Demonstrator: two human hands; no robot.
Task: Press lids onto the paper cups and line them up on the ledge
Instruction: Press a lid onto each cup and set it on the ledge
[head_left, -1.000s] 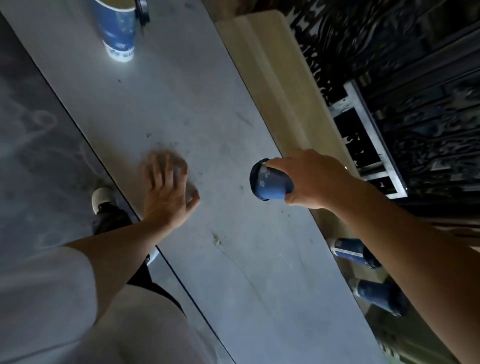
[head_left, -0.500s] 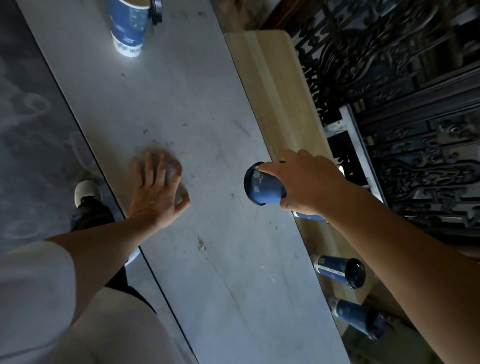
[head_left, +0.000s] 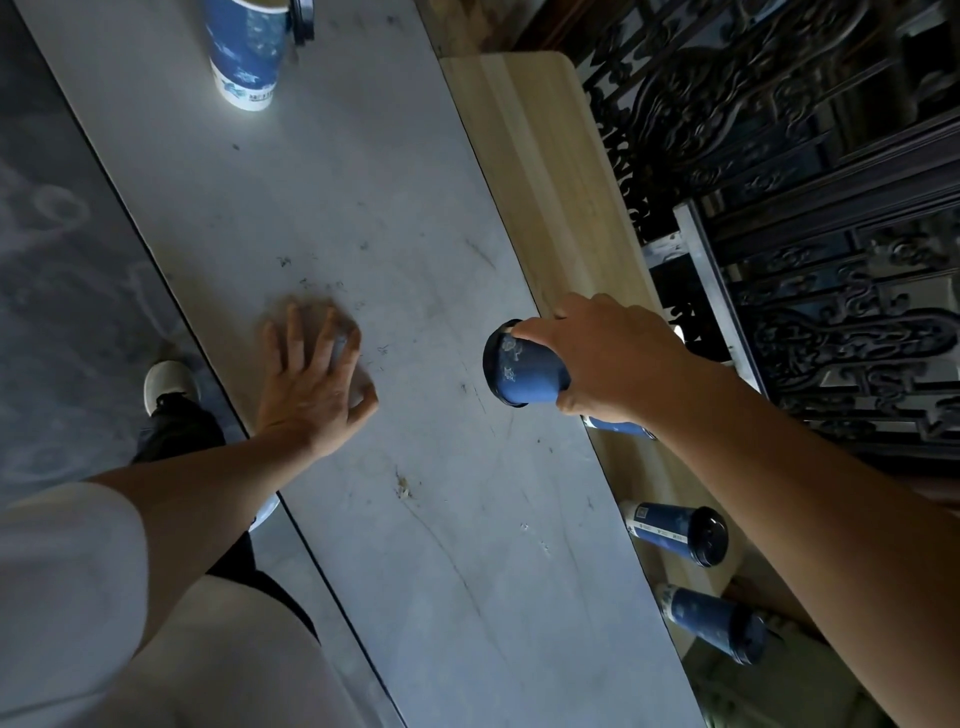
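My right hand (head_left: 618, 358) grips a blue paper cup (head_left: 524, 371) with a black lid, held tilted on its side over the right edge of the grey marble counter (head_left: 363, 208). Palm down on the counter, my left hand (head_left: 311, 379) rests with fingers spread and nothing in it. Two lidded blue cups (head_left: 675, 530) (head_left: 714, 623) stand on the light wooden ledge (head_left: 545, 182) at lower right. Part of a third cup (head_left: 618, 428) shows below my right wrist. An unlidded blue cup (head_left: 244, 52) stands at the far end, a black lid (head_left: 304, 21) beside it.
Dark carved woodwork (head_left: 779, 104) and a metal frame (head_left: 717, 291) run along the right of the ledge. A dark floor (head_left: 62, 260) lies left of the counter, with my shoe (head_left: 169, 384) on it.
The view has shifted, so more of the ledge and the cup under my right wrist show. Both hands stay in about the same places.
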